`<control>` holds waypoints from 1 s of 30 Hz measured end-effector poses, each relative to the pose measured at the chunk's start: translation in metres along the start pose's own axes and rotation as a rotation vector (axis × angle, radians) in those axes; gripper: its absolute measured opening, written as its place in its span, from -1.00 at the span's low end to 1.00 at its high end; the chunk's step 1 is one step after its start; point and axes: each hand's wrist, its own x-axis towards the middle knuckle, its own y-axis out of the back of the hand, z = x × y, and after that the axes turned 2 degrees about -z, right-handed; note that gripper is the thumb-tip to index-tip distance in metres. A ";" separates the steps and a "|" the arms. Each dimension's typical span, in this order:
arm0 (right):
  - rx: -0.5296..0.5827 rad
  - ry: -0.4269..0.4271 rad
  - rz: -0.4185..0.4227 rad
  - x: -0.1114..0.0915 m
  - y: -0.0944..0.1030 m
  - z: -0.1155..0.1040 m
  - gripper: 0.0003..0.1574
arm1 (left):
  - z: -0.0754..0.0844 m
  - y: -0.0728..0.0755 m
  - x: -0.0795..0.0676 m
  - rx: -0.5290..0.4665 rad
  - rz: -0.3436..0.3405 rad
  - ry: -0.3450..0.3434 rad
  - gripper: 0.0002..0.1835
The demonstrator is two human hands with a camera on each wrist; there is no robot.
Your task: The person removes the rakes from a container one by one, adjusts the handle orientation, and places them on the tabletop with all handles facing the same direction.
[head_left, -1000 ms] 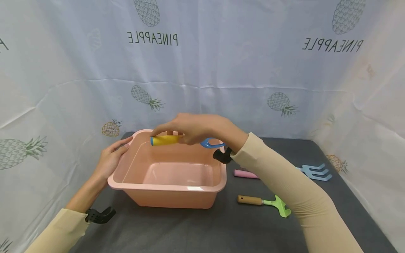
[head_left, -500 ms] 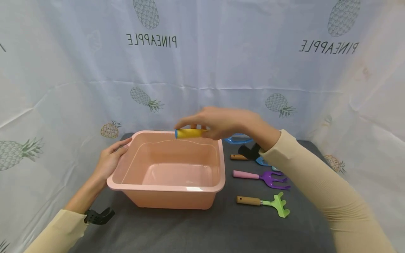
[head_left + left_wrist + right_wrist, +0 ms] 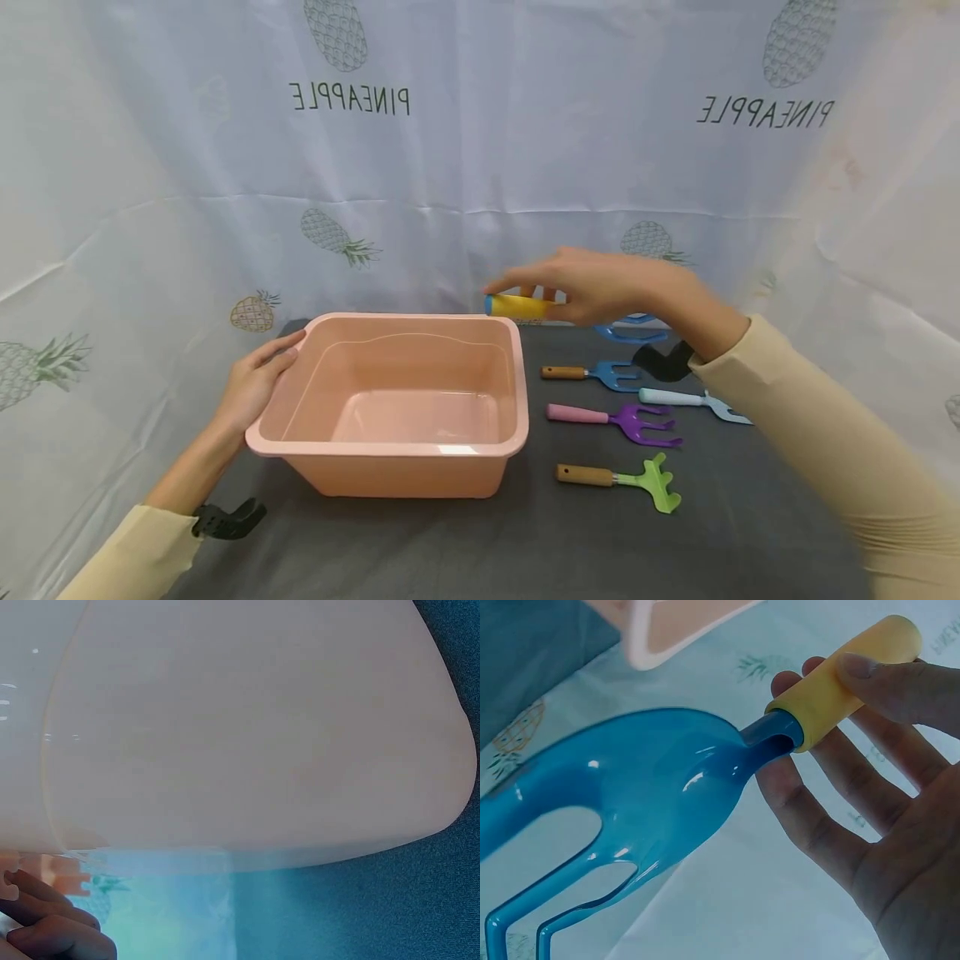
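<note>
My right hand (image 3: 600,282) grips the yellow handle of a hand rake (image 3: 519,307) above the back right corner of the peach basin (image 3: 386,448). In the right wrist view, thumb and fingers pinch the handle, and the rake's blue plastic head (image 3: 667,772) with bent tines points away from the palm. Some tines are cut off by the frame. My left hand (image 3: 251,387) holds the left rim of the basin. Curled fingers (image 3: 64,934) show outside the basin wall in the left wrist view. The basin stands upright on the dark tabletop.
Right of the basin lie a blue fork with a wooden handle (image 3: 564,372), a pale blue fork (image 3: 671,397), a purple fork with a pink handle (image 3: 577,414) and a green rake with a wooden handle (image 3: 585,475). A pineapple-print curtain (image 3: 450,150) surrounds the dark table (image 3: 450,550).
My right hand has carried the yellow-handled rake rightward, from over the basin to its back right corner. The forks that the arm hid now show. The left hand stays on the rim.
</note>
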 end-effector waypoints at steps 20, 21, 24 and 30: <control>0.048 -0.136 0.005 -0.067 -0.036 0.067 -0.04 | -0.002 0.000 0.003 0.000 0.004 -0.001 -0.35; 0.046 -0.136 0.013 -0.072 -0.040 0.071 -0.03 | -0.002 0.000 0.003 -0.001 0.001 0.003 -0.35; 0.053 -0.151 0.036 -0.088 -0.052 0.084 0.00 | -0.001 -0.001 0.002 -0.003 0.003 0.011 -0.36; 0.112 -0.186 0.046 -0.124 -0.082 0.107 -0.05 | -0.003 -0.002 0.003 -0.008 0.015 0.008 -0.36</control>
